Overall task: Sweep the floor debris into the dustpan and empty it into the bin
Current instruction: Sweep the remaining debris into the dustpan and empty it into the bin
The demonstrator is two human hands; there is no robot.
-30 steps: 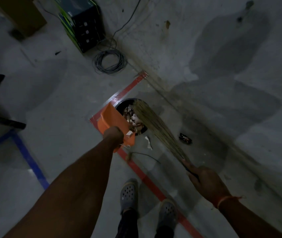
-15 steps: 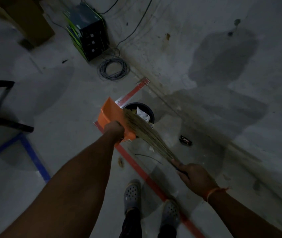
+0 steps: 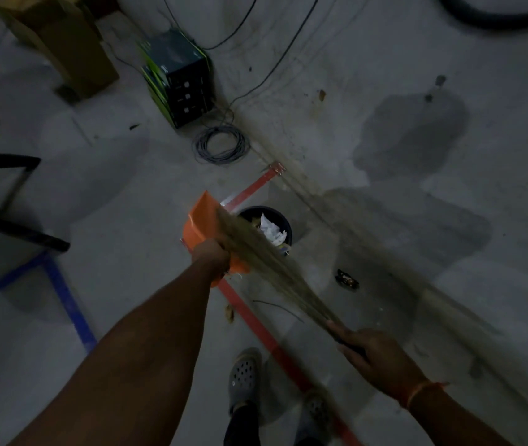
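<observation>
My left hand [image 3: 212, 255] grips the handle of an orange dustpan [image 3: 203, 220], held tilted just left of a black round bin [image 3: 283, 224] that contains white crumpled paper. My right hand [image 3: 373, 354] holds the dark handle of a straw broom [image 3: 266, 255]. The broom's bristles lie across the dustpan's inside and over the bin's left rim. On the floor lie a dark wrapper [image 3: 347, 279], a brownish scrap [image 3: 230, 312] beside the red tape line, and a thin dark strand [image 3: 275, 305].
A red tape line [image 3: 256, 323] runs under the bin toward my feet [image 3: 245, 378]. A black-and-green box [image 3: 179, 78] and a coiled grey cable [image 3: 221, 144] lie beyond. Cardboard boxes [image 3: 63, 46] stand far left, black chair legs [image 3: 15, 233] left. Dark wet patches mark the floor right.
The dustpan has drawn back to the left off the bin. The broom head swung left from over the bin onto the dustpan. The bin's white paper now shows.
</observation>
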